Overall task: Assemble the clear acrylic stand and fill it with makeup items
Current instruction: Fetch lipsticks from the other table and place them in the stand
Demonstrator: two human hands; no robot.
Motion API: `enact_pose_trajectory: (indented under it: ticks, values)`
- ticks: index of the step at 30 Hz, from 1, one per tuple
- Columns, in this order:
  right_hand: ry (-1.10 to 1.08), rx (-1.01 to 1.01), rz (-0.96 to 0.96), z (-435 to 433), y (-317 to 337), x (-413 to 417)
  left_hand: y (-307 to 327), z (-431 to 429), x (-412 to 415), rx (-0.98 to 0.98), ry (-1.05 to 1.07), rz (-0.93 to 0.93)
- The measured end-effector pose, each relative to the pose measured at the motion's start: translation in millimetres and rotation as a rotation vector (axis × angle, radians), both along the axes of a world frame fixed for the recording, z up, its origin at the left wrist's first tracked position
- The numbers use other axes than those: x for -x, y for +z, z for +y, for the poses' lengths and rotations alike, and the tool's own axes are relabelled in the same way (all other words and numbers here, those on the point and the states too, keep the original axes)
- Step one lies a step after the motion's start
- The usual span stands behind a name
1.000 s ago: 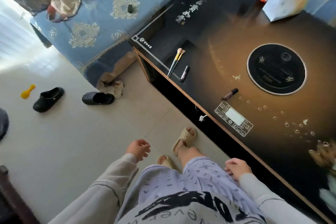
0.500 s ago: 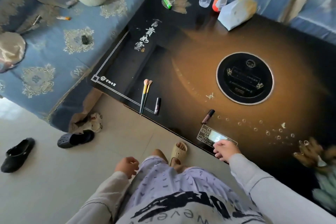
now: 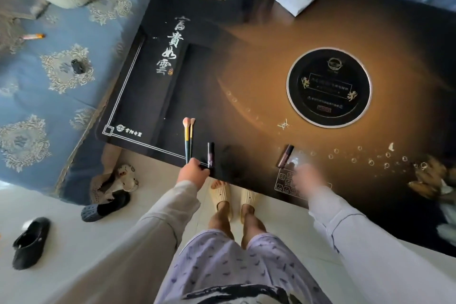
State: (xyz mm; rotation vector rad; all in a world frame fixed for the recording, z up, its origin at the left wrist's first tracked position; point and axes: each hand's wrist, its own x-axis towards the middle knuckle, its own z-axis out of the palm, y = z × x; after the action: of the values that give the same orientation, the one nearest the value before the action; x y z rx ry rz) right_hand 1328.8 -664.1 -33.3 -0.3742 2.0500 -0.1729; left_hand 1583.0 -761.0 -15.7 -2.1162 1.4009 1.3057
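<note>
Left hand [image 3: 193, 171] is up from the lap now, at the brushes' [image 3: 187, 140] handle ends on the table [image 3: 246, 61] edge, right hand [image 3: 306, 177] blurs beside the brown tube [image 3: 285, 155], can't tell either grip, so probably gathering makeup, no stand visible.

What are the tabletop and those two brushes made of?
Tabletop: probably glass or lacquered board, glossy black; it reflects light. Brushes: soft pink bristles, likely synthetic; gold, metal-looking collars; dark smooth handles, plastic or painted wood.
</note>
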Motion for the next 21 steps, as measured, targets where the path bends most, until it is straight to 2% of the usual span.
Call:
enact_pose_trajectory:
  ticks: [4,13,17,21]
  values:
    - [0.054,-0.004,0.063,-29,-17,3,-13,-21,19,0.024,-0.039,-0.058]
    - [0.122,-0.042,0.399,-56,-36,-9,-47,-24,38,0.139,-0.028,-0.223]
    - [0.161,-0.051,0.411,-53,-42,-11,-56,-23,41,0.122,-0.005,-0.216]
    - [0.099,0.014,0.375,-39,-37,-9,-55,-20,40,0.114,-0.025,-0.184]
